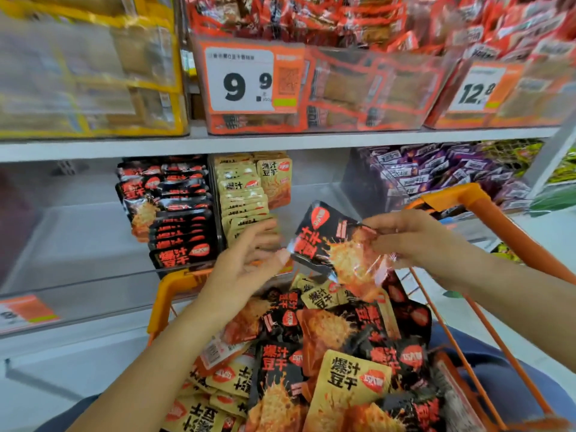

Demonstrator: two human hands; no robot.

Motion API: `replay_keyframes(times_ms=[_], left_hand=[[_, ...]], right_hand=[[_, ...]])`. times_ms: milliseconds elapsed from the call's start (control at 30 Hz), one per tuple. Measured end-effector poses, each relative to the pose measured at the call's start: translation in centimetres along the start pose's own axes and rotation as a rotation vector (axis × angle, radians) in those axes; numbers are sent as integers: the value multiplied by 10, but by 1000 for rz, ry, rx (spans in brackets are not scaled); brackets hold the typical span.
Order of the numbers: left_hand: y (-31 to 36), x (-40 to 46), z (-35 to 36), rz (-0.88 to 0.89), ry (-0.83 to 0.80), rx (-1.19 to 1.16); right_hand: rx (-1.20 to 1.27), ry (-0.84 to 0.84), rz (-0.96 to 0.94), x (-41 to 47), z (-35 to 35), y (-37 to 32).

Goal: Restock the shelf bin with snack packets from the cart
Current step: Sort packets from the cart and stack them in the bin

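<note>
My right hand [411,241] pinches a black snack packet [330,241] by its right edge and holds it above the orange cart [486,207]. My left hand [246,263] is spread open just left of the packet, its thumb touching the packet's lower left corner. The cart below is piled with several black and yellow packets [318,363]. The clear shelf bin [93,285] behind holds a row of black packets [177,213] and a row of yellow packets [246,194].
The upper shelf [249,141] carries bins of orange-red packs with price tags 9.9 [246,79] and 12.8 [477,88], and a yellow bin [87,73] on the left. Purple packets [436,176] fill a bin to the right. The black row's left side in the bin is bare.
</note>
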State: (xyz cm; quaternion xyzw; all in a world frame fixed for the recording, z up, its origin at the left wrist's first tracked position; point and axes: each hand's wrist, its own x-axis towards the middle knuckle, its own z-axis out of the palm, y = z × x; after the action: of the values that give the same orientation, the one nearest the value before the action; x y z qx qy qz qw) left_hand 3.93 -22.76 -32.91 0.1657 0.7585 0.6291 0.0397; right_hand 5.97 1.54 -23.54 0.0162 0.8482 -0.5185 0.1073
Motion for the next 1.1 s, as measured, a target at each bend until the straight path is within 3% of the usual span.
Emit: replay_keyframes(times_ms=[133, 233, 367, 533, 633, 800, 1000, 1100], left_hand=[[13, 1, -11, -207, -28, -317], [30, -3, -17, -203, 100, -287], [44, -16, -56, -152, 349, -251], [39, -44, -139, -171, 642, -98], [28, -48, -186, -249, 769, -79], [2, -17, -222, -302, 765, 59], [-42, 56, -210, -353, 557, 691], [-53, 80, -202, -403, 543, 853]], right_hand=[[290, -94, 40, -2, 37, 0], [301, -103, -46, 3, 72, -11], [358, 75, -195, 30, 114, -28], [-418, 105, -344, 84, 159, -14], [-850, 220, -472, 102, 179, -1], [-964, 360, -548, 109, 187, 10], [-955, 446, -611, 112, 189, 13], [-935, 471, -640, 114, 190, 15]])
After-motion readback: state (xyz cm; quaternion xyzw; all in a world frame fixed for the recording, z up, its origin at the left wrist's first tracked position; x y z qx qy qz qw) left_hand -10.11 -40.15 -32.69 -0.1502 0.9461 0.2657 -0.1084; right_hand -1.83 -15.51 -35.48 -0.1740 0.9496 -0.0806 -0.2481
